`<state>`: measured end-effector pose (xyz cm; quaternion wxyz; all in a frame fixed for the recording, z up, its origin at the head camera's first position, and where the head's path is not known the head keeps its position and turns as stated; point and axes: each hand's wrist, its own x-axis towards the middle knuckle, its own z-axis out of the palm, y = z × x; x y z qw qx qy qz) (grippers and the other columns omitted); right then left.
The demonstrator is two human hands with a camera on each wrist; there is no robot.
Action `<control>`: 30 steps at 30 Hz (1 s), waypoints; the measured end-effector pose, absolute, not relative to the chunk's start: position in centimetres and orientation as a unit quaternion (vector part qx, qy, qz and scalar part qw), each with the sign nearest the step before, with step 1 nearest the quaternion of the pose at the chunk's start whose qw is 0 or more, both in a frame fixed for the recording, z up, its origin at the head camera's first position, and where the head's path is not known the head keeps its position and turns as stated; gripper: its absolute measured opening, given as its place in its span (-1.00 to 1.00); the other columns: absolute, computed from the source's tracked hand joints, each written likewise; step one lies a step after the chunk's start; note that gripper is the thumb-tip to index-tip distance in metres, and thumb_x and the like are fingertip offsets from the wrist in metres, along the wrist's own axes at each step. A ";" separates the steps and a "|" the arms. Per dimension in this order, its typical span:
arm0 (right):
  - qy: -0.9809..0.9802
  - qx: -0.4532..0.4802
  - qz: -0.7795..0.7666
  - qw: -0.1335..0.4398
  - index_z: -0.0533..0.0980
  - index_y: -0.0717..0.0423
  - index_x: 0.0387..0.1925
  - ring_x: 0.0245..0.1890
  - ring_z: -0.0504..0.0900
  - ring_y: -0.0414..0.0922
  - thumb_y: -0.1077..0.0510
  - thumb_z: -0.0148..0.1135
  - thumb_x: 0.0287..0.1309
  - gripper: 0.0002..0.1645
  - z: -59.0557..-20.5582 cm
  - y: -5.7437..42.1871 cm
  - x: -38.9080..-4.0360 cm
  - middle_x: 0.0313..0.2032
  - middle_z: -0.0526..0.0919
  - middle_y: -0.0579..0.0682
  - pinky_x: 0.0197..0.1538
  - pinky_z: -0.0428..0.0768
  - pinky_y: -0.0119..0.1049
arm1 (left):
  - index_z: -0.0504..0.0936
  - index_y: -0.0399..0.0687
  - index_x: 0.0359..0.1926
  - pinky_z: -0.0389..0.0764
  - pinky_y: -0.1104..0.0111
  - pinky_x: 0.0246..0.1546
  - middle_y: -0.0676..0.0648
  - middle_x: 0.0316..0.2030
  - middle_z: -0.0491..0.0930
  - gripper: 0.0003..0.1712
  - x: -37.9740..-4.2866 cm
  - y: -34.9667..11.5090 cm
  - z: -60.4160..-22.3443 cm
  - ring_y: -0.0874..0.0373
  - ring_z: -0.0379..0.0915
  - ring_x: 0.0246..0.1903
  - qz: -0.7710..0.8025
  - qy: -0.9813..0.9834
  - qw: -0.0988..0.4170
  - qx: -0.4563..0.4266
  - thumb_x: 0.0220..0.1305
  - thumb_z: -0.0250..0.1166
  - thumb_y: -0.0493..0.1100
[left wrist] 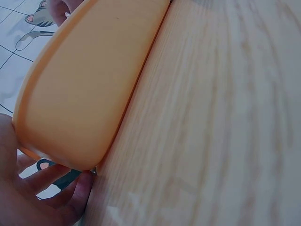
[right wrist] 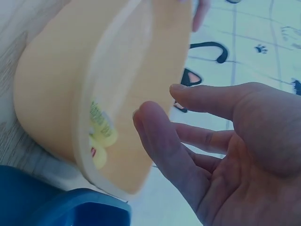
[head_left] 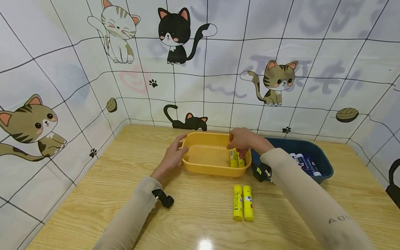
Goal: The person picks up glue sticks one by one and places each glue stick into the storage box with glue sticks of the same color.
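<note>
My left hand (head_left: 173, 154) grips the left end of a yellow plastic bin (head_left: 210, 170), its fingers against the outside wall (left wrist: 70, 200) and the thumb at the rim. Over the bin's right end hovers my right hand (head_left: 242, 139), and in the right wrist view the thumb and fingers (right wrist: 160, 127) stand apart with nothing between them. Below that hand, yellow glue sticks (head_left: 233, 158) lie side by side inside the bin, partly hidden by the fingers. Two more yellow glue sticks (head_left: 238, 202) lie parallel on the table in front.
A dark blue bin (head_left: 326, 166) touches or nearly touches the yellow one on the right, partly behind my right forearm. It holds several white and blue sticks (head_left: 303, 163). The wooden table (head_left: 193, 217) meets a cat-patterned cloth (head_left: 221, 64) behind the bins.
</note>
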<state>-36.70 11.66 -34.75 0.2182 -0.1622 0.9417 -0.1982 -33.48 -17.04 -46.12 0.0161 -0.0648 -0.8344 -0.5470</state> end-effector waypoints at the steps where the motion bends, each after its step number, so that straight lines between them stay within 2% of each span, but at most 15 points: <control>1: 0.942 -0.165 -0.201 0.213 0.43 0.31 0.28 -0.54 0.78 -0.12 0.03 0.25 0.43 -0.43 -34.6 11.8 -36.4 -0.15 0.67 0.27 -0.25 0.79 -0.17 | 0.20 0.13 0.59 0.65 -0.03 0.19 -0.30 0.40 0.43 -0.35 -33.5 -17.0 -46.2 -0.23 0.53 0.29 -0.548 -0.834 0.017 -0.067 0.55 0.08 -0.14; 9: 0.933 -0.200 -0.240 0.179 0.44 0.27 0.25 -0.56 0.71 -0.10 0.02 0.29 0.40 -0.44 -34.1 13.5 -33.8 -0.34 0.65 0.18 -0.40 0.75 -0.27 | 0.21 0.16 0.58 0.62 -0.06 0.22 -0.30 0.42 0.39 -0.36 -33.6 -17.2 -46.4 -0.24 0.49 0.32 -0.546 -0.835 0.014 -0.068 0.56 0.07 -0.12; 18: 0.921 -0.232 -0.272 0.156 0.43 0.31 0.25 -0.62 0.66 -0.13 0.08 0.25 0.43 -0.48 -34.5 15.7 -30.1 -0.34 0.70 0.22 -0.44 0.73 -0.23 | 0.22 0.18 0.57 0.61 -0.05 0.23 -0.28 0.41 0.41 -0.37 -33.6 -17.2 -46.2 -0.23 0.49 0.32 -0.543 -0.837 0.017 -0.064 0.56 0.08 -0.12; 26: 0.921 -0.229 -0.281 0.145 0.48 0.24 0.20 -0.62 0.65 -0.13 0.06 0.28 0.41 -0.54 -35.4 17.2 -27.5 -0.46 0.63 0.03 -0.44 0.73 -0.22 | 0.21 0.16 0.58 0.62 -0.06 0.22 -0.28 0.41 0.41 -0.37 -33.3 -17.1 -46.1 -0.23 0.49 0.32 -0.546 -0.835 0.017 -0.064 0.57 0.07 -0.13; 30: 0.913 -0.237 -0.297 0.147 0.50 0.22 0.17 -0.62 0.63 -0.11 0.05 0.29 0.41 -0.56 -36.1 17.9 -26.3 -0.46 0.62 0.06 -0.46 0.69 -0.25 | 0.20 0.19 0.58 0.62 -0.06 0.22 -0.28 0.42 0.40 -0.37 -33.3 -17.0 -46.2 -0.22 0.49 0.32 -0.545 -0.836 0.014 -0.067 0.58 0.05 -0.12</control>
